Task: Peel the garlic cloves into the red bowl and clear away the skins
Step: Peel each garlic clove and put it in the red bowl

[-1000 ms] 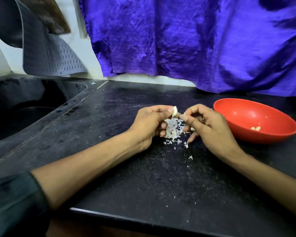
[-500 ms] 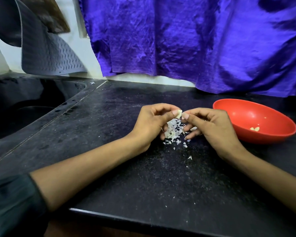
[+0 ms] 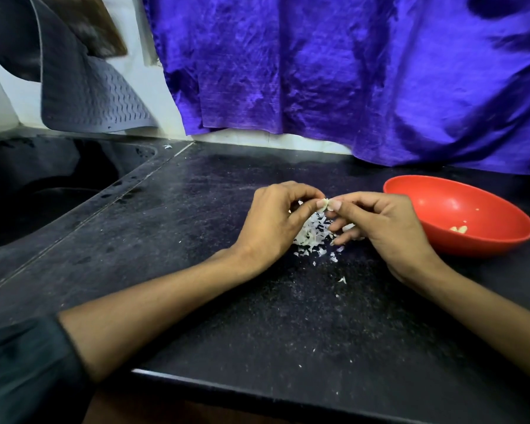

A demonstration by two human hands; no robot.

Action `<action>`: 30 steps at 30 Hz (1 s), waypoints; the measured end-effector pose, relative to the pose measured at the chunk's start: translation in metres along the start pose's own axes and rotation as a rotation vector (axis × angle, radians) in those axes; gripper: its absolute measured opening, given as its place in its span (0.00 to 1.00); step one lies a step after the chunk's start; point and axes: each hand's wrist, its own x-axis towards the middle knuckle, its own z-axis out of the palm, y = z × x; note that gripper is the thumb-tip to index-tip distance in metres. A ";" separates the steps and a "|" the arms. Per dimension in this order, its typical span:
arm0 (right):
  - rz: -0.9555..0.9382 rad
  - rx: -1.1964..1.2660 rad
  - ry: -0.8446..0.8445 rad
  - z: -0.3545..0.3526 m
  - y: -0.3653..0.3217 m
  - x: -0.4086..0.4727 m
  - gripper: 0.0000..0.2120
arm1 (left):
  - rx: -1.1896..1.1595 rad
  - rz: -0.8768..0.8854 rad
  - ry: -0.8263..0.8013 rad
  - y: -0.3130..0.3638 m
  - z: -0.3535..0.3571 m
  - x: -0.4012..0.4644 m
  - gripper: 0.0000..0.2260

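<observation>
The small pale garlic clove (image 3: 326, 203) sits pinched between the tips of both thumbs and forefingers, held up off the surface, most of it hidden behind the nails. The left hand (image 3: 276, 221) curls its fingers (image 3: 300, 191) over the clove from the left; the right hand (image 3: 383, 228) meets it from the right, thumb and forefinger closed on the same clove while its lower fingers (image 3: 343, 237) bend loosely downward. Directly under the 2 hands lies a heap of thin white papery garlic skins (image 3: 311, 235) on the dark speckled stone worktop (image 3: 227, 301), with a few loose flakes (image 3: 342, 280) scattered nearer the person. Just right of the right hand stands the shallow round red plastic bowl (image 3: 484, 240), holding a few pale peeled cloves (image 3: 459, 229) at its bottom. A dark sleeve (image 3: 22, 368) covers the left upper forearm. To the far left a dark sink (image 3: 37, 191) is sunk into the worktop, a grey ribbed mat (image 3: 89, 99) hangs above it, and a crumpled purple cloth (image 3: 349, 71) drapes the wall behind
</observation>
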 end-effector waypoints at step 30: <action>0.100 0.017 0.025 0.003 -0.001 -0.001 0.04 | -0.527 -0.244 -0.008 -0.005 0.004 0.004 0.03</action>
